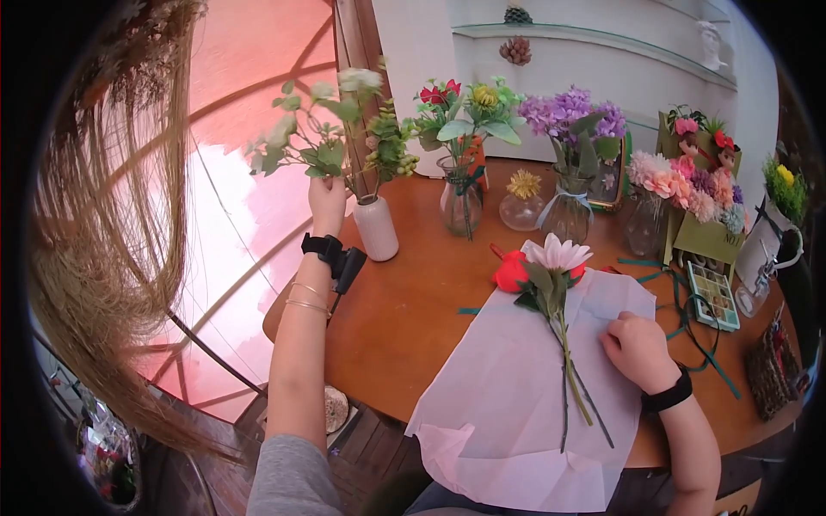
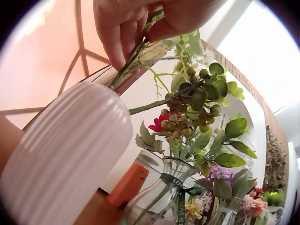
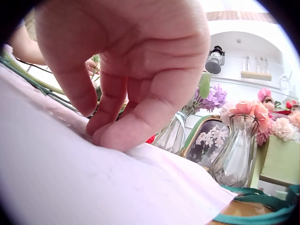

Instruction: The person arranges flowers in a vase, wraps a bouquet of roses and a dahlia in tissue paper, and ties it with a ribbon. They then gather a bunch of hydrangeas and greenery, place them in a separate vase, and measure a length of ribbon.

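Note:
At the upper left, my left hand (image 1: 327, 205) grips the green stems of a white flower spray (image 1: 323, 129). In the left wrist view the gripped stem (image 2: 137, 52) leads down to the mouth of the ribbed white vase (image 2: 70, 150). A berry sprig (image 2: 192, 105) also leans out of this vase. My right hand (image 1: 638, 348) is at the right side of the pale pink wrapping paper (image 1: 508, 378), its curled fingers and thumb pinching the sheet. On the paper lie a pale pink daisy-like flower (image 1: 555, 255) and a red flower (image 1: 511, 272), long stems toward me.
Behind the paper stand a glass vase with red and yellow flowers (image 1: 460, 202), a round vase (image 1: 520, 213) and a vase of purple flowers (image 1: 572, 129). Green ribbon (image 1: 723, 376), a small compartment box (image 1: 712, 297) and a wicker basket (image 1: 770, 370) are at the right. Dried strands (image 1: 120, 258) hang left.

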{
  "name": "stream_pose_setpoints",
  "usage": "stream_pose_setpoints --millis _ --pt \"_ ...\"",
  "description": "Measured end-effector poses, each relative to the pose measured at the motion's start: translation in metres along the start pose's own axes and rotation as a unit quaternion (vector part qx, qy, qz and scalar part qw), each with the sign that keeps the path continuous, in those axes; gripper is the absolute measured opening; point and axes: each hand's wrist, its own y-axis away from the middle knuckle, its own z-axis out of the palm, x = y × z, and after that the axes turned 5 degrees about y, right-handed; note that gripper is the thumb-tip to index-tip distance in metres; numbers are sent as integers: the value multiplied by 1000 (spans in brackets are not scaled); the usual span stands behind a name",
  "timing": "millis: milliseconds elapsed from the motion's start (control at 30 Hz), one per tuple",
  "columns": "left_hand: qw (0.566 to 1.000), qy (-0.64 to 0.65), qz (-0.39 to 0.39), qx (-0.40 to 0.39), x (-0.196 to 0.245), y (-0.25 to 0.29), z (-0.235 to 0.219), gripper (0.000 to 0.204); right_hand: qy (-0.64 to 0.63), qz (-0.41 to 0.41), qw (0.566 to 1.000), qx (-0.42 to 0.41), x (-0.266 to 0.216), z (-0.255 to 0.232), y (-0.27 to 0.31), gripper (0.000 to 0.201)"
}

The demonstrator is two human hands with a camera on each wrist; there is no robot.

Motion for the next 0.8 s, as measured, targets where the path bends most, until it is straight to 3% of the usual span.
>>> stream_pose_setpoints --millis 133,200,233,400,467,567,633,667,800 --pt "998 8 42 42 13 6 6 18 2 2 1000 -3 1 1 0 18" --pt "983 -74 151 80 0 -7 0 18 0 -3 1000 1 1 2 1 18" --pt "972 -106 182 100 23 6 6 19 1 0 1000 -1 1 2 2 18" --pt "951 -51 253 172 41 -13 -3 21 -5 -3 1000 0 1 0 1 16" --pt "952 42 265 147 73 -1 4 21 -10 0 1000 -1 2 2 1 17" --pt "959 68 264 78 111 25 8 24 -22 5 1000 -13 5 -1 -3 18" --pt "981 19 189 -27 121 37 4 26 -30 10 999 -24 4 -6 -7 18" --pt "982 20 187 -29 129 49 7 26 -61 14 998 -31 -1 -13 -10 20" --pt "976 113 84 -164 143 108 29 26 -140 -4 986 -90 -18 -25 -22 27"
